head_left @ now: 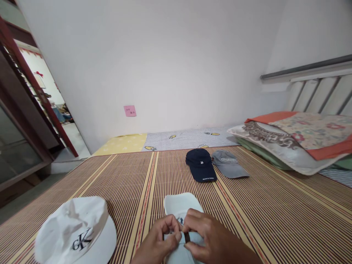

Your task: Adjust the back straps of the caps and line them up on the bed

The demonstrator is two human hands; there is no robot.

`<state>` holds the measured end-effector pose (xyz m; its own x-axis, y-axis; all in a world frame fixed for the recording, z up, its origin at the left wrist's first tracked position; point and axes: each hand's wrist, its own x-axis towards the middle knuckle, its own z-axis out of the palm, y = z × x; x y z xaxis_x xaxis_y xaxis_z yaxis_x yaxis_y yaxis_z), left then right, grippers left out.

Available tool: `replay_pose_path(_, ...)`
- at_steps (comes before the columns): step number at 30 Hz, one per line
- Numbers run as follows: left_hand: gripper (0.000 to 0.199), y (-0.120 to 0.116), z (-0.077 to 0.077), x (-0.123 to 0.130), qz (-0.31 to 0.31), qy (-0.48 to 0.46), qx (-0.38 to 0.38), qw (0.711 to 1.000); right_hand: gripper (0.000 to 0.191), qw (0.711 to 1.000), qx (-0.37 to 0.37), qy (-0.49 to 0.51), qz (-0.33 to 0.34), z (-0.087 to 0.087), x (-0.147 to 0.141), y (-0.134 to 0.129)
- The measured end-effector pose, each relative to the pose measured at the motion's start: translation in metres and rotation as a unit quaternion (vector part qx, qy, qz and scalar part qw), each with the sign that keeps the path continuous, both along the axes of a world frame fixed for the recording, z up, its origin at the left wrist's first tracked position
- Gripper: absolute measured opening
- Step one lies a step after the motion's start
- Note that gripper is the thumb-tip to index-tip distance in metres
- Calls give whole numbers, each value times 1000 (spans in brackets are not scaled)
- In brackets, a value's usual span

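Note:
A pale mint baseball cap (183, 204) lies on the striped mat in front of me, its brim pointing away. Both hands work at the cap's adjustable strap, where a dark brown piece shows between them. My left hand (162, 238) pinches the strap from the left, thumb and forefinger together. From the right, my right hand (205, 233) grips the strap beside the dark piece, fingers curled. My fingers cover part of a small dark emblem on the cap. To the left rests a white cap (75, 229) with black lettering.
A navy cap (201, 165) and a grey cap (229, 164) sit side by side farther back on the mat (132, 183). Pillows (275, 146) are piled at the right near a bed rail. A wall with a pink note (129, 111) stands behind; a doorway opens at the left.

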<state>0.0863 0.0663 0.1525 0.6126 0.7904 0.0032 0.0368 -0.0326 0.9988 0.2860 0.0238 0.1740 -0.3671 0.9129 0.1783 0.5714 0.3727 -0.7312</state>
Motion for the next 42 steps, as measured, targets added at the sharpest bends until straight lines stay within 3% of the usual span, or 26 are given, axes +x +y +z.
replay_pose_path(5, 49, 2, -3, -1, -52, -39, -48, 997, 21, 1000, 6, -10, -2, -1, 3, 1)
replay_pose_path(12, 43, 7, -13, -2, 10, 48, 25, 999, 18, 999, -25, 22, -1, -2, 6, 5)
replay_pose_path(18, 24, 10, -31, -1, 18, 54, 49, 997, 18, 985, -148, 78, -35, 2, 8, 6)
replay_pose_path(22, 23, 11, -40, -2, 29, 50, 80, 995, 13, 987, -131, 91, -31, 0, 12, 4)
replay_pose_path(27, 30, 8, -29, -5, 16, 45, 71, 996, 13, 981, -144, 126, 8, -4, 18, 6)
replay_pose_path(32, 43, 7, -12, -10, 1, 25, 27, 999, 29, 969, -176, 159, 70, -6, 34, 12)
replay_pose_path(37, 46, 13, -13, -19, -20, 9, 9, 1000, 38, 960, -172, 192, 113, -13, 45, 19)
replay_pose_path(42, 48, 16, -14, -28, -18, 13, 1, 1000, 43, 957, -185, 194, 113, -17, 50, 23)
